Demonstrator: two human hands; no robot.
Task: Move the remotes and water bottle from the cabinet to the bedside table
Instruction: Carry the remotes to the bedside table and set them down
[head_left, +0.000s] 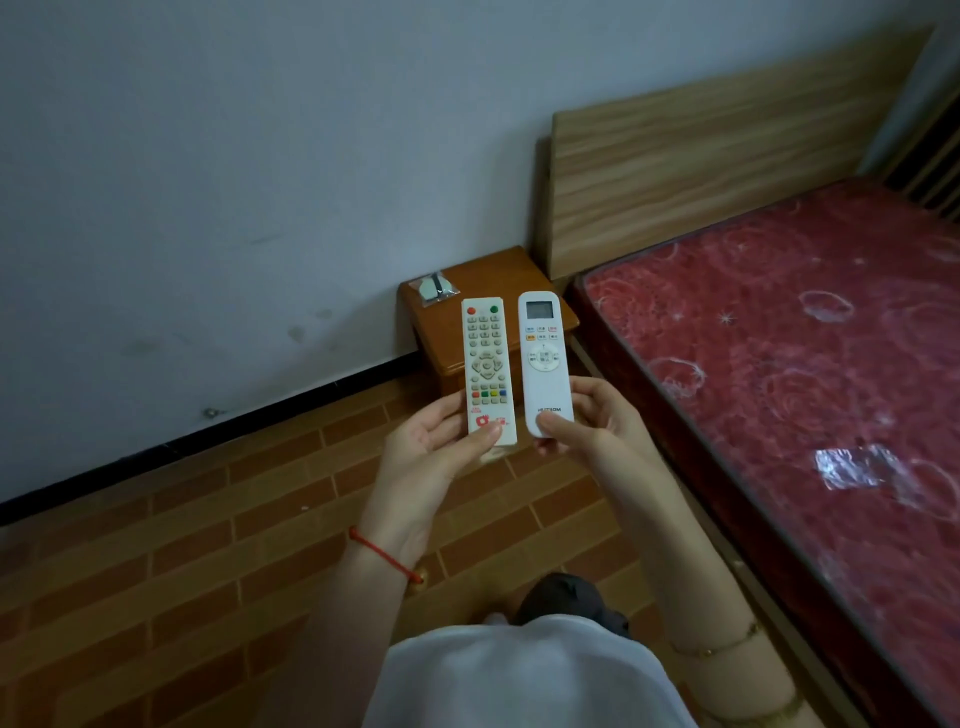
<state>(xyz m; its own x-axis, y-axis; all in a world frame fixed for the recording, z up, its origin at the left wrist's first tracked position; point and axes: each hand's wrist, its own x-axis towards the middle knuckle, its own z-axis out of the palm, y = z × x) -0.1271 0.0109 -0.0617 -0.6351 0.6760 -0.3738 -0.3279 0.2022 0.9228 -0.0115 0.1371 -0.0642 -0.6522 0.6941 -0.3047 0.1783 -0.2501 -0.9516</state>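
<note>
My left hand (441, 441) grips the lower end of a cream TV remote (486, 358) with many grey and coloured buttons. My right hand (597, 426) holds the bottom of a white air-conditioner remote (544, 353) with a small screen at its top. Both remotes point away from me, side by side, in the air in front of the small brown wooden bedside table (524, 275), which stands in the corner between wall and bed. No water bottle or cabinet is in view.
A small clear plastic packet (434, 289) lies on the bedside table's far left part. A bed with a red patterned mattress (810, 374) and a wooden headboard (701, 156) fills the right. The floor (208, 545) is brick-patterned; a grey wall lies beyond.
</note>
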